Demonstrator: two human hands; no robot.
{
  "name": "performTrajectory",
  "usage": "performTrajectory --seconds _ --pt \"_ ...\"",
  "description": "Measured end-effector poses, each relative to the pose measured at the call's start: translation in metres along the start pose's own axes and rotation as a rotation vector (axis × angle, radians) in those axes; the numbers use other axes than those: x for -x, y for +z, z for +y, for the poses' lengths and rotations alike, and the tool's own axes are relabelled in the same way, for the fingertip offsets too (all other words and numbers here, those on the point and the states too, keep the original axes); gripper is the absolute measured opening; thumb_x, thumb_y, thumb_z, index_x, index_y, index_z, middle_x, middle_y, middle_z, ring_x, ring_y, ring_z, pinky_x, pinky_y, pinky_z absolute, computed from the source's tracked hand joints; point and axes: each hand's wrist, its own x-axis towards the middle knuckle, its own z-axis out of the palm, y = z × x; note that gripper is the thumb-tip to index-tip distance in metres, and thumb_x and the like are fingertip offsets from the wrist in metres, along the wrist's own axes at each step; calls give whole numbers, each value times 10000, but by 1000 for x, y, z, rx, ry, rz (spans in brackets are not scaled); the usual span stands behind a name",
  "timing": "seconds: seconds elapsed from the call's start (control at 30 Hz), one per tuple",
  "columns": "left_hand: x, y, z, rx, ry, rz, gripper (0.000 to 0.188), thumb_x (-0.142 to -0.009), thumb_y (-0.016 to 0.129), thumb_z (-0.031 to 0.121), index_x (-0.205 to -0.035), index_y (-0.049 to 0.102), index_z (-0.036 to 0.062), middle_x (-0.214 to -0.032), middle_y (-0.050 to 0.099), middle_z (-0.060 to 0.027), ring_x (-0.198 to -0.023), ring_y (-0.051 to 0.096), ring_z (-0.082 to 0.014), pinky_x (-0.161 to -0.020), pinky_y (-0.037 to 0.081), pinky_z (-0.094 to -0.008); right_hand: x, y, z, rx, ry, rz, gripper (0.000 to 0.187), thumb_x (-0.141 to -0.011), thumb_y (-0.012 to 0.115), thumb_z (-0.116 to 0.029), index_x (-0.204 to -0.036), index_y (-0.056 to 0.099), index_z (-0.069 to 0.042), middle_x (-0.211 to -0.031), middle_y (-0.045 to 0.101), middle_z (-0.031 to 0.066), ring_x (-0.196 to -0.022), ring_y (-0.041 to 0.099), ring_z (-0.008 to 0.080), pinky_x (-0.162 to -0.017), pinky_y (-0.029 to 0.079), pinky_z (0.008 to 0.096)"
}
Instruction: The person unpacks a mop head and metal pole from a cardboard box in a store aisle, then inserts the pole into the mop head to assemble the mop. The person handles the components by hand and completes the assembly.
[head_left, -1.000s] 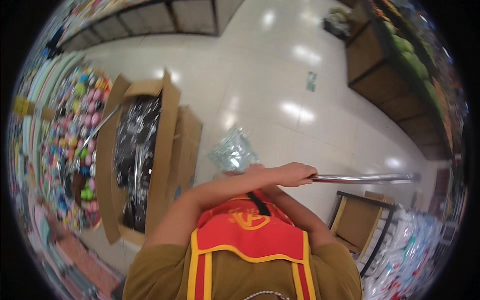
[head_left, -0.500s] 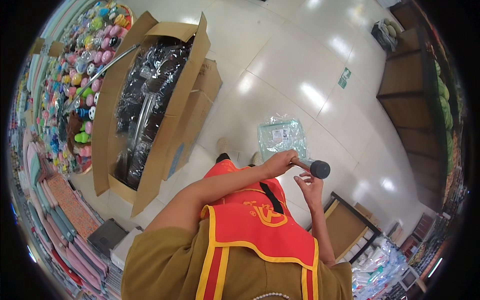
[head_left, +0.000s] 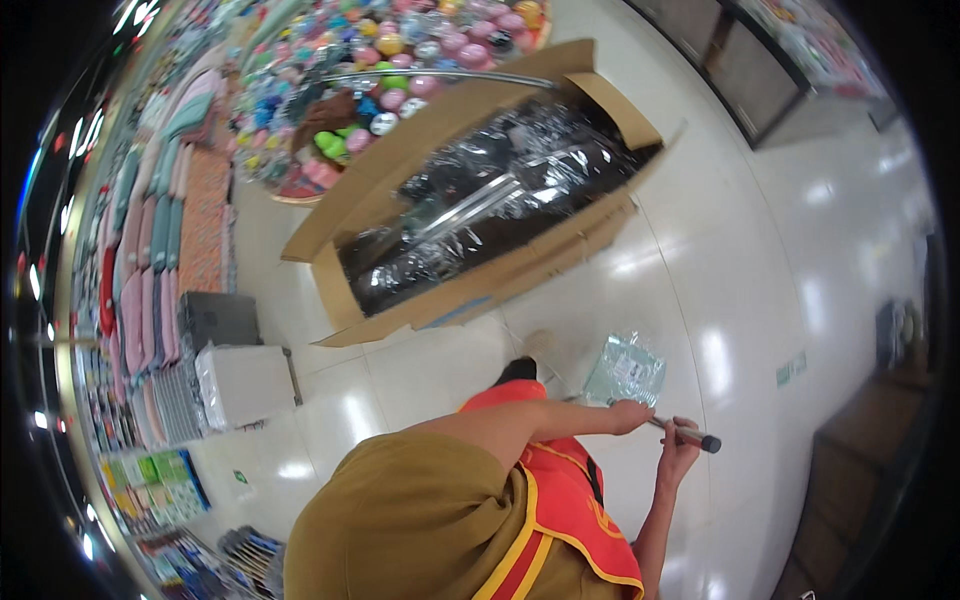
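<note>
Gripping: L hand [head_left: 632,415] was closed round a metal pole [head_left: 695,437]; R hand [head_left: 679,446] had its fingers wrapped on it too, just short of the dark end cap [head_left: 711,444].
Pole: held above the floor [head_left: 760,300], near side, to the right of the open carton [head_left: 618,108]; capped end pointed right.
Done: 1 pole was in hand, no wrap on the bit that showed; whether it came from the carton, couldn't tell.
Remaining: clear-wrapped tubes [head_left: 470,210] lay in the carton, far side, prob. untouched; a loose rod [head_left: 440,74] stuck out over its far edge twd. bright toys [head_left: 383,123].
On floor: pale-green packet in clear film [head_left: 625,370], just beyond L hand, apparently unopened.
Vs. ½ sec ago: R hand was spread & off the pole then; now it was on it. View had swung, so carton lay more crosswise; packet hadn't obviously moved.
</note>
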Motion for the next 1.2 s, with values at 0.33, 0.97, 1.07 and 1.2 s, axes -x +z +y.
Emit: performTrajectory --seconds 0.33,0.97,1.07,1.2 --pt "102 -111 -104 90 -241 124 172 -778 538 104 -929 579 34 -905 631 -196 -884 607 -381 -739 478 -490 -53 69 125 -105 149 -144 185 -863 655 -121 -1003 564 -40 -781 564 24 -644 571 89 -519 427 203" --pt "162 -134 -134 122 -342 8 215 -816 569 189 -978 574 49 -876 628 -177 -864 611 -349 -720 476 -475 -28 95 97 -32 418 12 529 -881 654 -281 -1315 442 -64 -1125 556 99 -864 621 181 -635 496 284" --pt "161 -145 -139 108 -313 19 218 -806 578 176 -981 577 47 -883 628 -176 -868 610 -350 -726 478 -473 -25 98 92 -24 413 41 582 -875 662 -282 -1347 396 -72 -1167 536 111 -876 620 195 -636 496 289" --pt "162 -159 -141 103 -290 25 218 -796 586 164 -977 580 42 -895 626 -176 -868 609 -356 -736 479 -470 -15 96 92 -26 413 77 650 -861 678 -271 -1382 333 -91 -1231 495 124 -874 621 206 -636 500 307"
